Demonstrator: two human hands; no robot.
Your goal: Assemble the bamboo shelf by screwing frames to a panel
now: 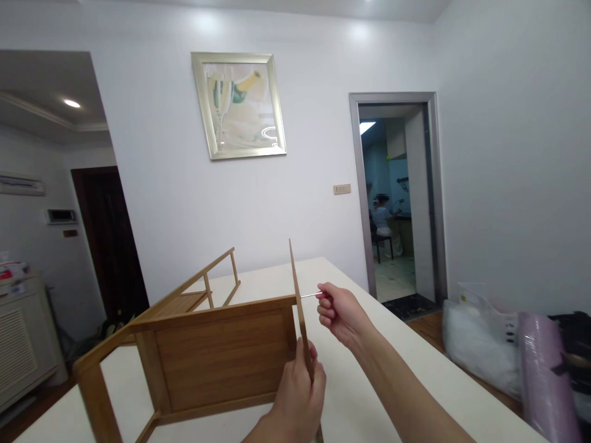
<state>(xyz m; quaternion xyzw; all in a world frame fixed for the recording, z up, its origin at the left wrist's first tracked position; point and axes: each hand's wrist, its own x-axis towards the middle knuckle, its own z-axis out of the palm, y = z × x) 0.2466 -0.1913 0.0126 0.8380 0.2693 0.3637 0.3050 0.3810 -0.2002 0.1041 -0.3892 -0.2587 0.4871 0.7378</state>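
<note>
A small wooden shelf unit [217,351] lies on its side on the white table [392,369]. A thin wooden side panel [297,289] stands upright against its right end. My left hand [298,394] is closed around the lower edge of that panel, holding it in place. My right hand [339,311] is closed on a small tool with a red handle, whose thin metal shaft [310,296] points left and touches the panel near its upper part.
A framed picture [239,104] hangs on the wall ahead. An open doorway [397,197] at the right shows a seated person [382,221] in another room. Bags and a purple roll [545,369] lie at the right. A white cabinet [21,344] stands at the left.
</note>
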